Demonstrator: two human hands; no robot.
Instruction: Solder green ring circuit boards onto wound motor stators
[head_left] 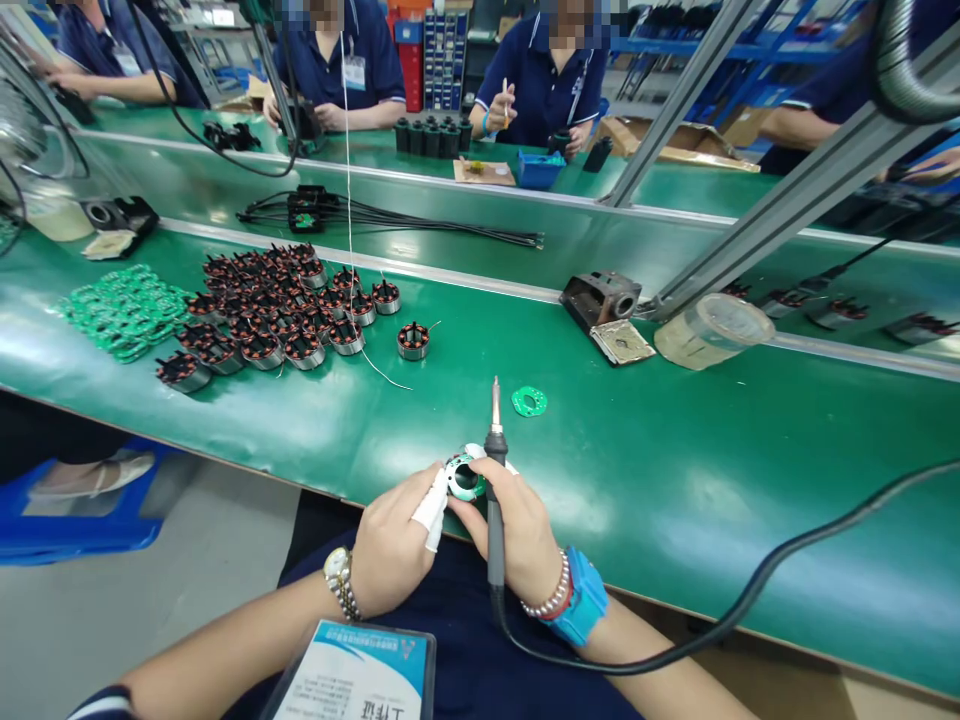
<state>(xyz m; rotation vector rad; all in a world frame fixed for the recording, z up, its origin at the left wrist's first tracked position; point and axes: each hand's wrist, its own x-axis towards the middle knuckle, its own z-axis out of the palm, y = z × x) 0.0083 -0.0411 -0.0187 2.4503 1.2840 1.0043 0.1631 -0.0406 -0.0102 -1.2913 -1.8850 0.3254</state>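
Note:
My left hand (391,545), with white covers on some fingertips, is closed on a motor stator (465,480) with a green ring-shaped circuit board on its face. My right hand (525,530) holds a soldering iron (495,530), its tip pointing up and away from the stator. The right thumb and fingers also touch the stator's right side. A loose green ring board (529,401) lies just beyond the hands. To its left stands a single stator (413,341) with copper windings. A thin solder wire (349,200) hangs down and its end curls onto the green bench.
Many stators (262,300) and a pile of green boards (124,310) cover the left bench. An iron stand with a sponge (621,342) and a plastic tub (712,330) are at right. The iron's cable (750,600) crosses my right forearm. Co-workers sit opposite.

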